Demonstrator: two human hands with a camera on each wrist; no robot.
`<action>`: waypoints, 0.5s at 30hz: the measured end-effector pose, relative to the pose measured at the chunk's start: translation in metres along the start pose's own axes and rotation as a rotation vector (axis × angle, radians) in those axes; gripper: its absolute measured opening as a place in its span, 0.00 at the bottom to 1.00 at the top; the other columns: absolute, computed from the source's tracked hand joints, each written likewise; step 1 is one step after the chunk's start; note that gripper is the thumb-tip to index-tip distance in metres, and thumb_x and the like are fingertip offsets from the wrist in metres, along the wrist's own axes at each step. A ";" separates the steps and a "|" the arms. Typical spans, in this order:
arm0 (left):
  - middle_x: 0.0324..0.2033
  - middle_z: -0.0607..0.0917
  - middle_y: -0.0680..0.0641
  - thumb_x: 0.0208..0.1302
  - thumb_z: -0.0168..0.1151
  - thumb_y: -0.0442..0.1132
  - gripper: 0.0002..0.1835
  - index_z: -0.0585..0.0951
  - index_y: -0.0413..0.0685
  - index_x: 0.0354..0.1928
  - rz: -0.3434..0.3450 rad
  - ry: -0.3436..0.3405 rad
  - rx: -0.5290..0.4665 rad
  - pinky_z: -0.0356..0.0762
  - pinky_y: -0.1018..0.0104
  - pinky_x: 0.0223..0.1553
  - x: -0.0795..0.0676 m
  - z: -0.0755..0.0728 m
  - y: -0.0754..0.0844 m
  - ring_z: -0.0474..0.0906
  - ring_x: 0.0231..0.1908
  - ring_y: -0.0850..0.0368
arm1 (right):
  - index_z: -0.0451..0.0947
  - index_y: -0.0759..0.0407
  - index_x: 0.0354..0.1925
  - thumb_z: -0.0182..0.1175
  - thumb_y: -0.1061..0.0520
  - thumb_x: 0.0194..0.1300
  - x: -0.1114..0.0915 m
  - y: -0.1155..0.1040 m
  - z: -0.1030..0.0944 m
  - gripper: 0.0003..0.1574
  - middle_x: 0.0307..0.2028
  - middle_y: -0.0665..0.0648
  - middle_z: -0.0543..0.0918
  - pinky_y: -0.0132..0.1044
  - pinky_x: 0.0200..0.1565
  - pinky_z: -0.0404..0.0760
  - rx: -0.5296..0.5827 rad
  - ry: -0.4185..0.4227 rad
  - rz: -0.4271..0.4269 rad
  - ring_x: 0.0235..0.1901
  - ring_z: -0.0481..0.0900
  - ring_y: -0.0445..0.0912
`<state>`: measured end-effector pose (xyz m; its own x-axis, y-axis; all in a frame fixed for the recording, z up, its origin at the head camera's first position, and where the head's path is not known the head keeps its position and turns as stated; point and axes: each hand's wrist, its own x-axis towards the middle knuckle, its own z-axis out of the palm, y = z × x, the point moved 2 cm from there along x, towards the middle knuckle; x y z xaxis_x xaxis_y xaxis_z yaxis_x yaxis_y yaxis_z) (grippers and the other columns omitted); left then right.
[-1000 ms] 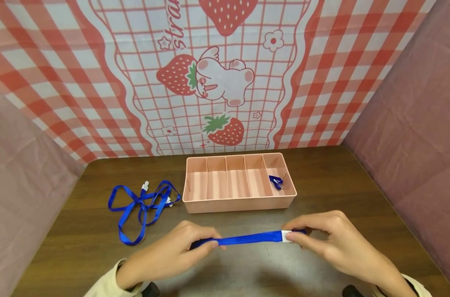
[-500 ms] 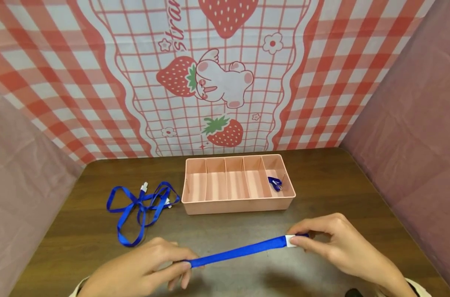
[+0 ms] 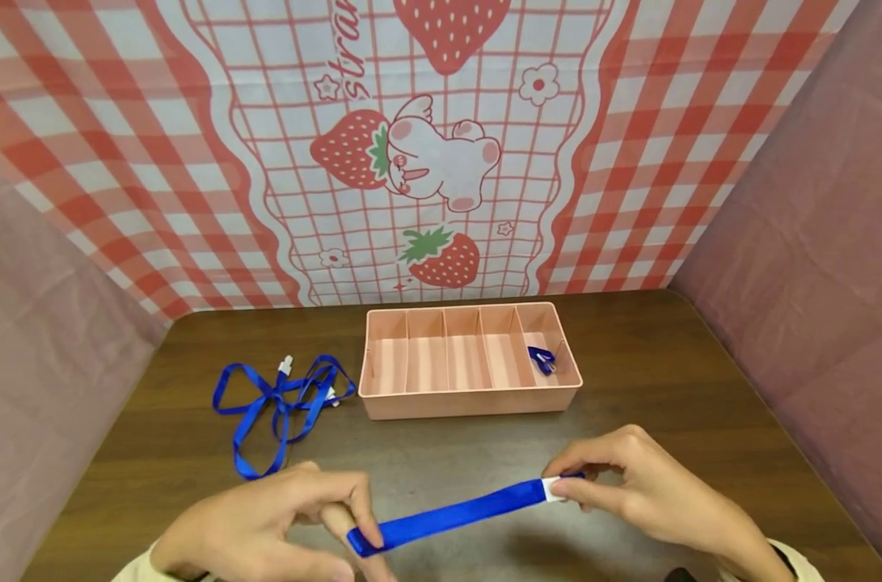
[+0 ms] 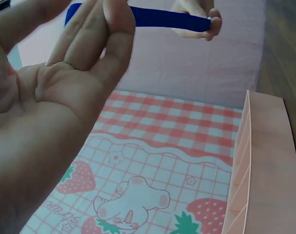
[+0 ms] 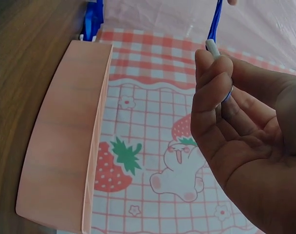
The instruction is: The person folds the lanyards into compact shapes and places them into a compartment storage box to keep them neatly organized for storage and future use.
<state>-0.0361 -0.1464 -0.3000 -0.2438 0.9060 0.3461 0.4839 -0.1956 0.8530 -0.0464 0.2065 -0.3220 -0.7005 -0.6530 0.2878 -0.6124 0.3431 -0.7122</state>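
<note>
A folded blue lanyard point(image 3: 462, 515) stretches between both hands above the front of the table. My left hand point(image 3: 266, 517) grips its looped left end between fingers, with the thumb apart from the strap. At the other end, my right hand point(image 3: 644, 485) pinches the lanyard at its white plastic fitting point(image 3: 552, 489). The right wrist view shows this fitting point(image 5: 212, 48) at the thumb and fingertips, with some of the strap hidden behind the fingers. In the left wrist view, the blue strap point(image 4: 167, 19) runs behind my fingers toward the right hand.
A pink box point(image 3: 470, 404) with several compartments stands behind the hands. A small folded blue lanyard point(image 3: 542, 360) lies in its rightmost compartment. Loose blue lanyards point(image 3: 247, 436) with white fittings lie tangled on the left. A checked strawberry cloth point(image 3: 441, 178) hangs at the back.
My left hand has moved left and toward me, and its hold has changed from thumb and finger to between fingers. The right hand keeps its pinch and has shifted slightly.
</note>
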 end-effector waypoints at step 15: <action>0.34 0.89 0.46 0.71 0.58 0.28 0.05 0.82 0.41 0.41 0.087 -0.032 0.051 0.81 0.74 0.31 0.029 -0.004 -0.013 0.84 0.37 0.69 | 0.84 0.47 0.40 0.68 0.63 0.63 0.017 0.004 0.015 0.10 0.28 0.38 0.81 0.17 0.25 0.70 -0.023 -0.022 -0.155 0.24 0.72 0.27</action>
<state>-0.0530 -0.1188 -0.2997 -0.1722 0.8980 0.4049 0.5448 -0.2557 0.7987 -0.0550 0.1868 -0.3295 -0.5886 -0.7141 0.3790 -0.7210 0.2517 -0.6456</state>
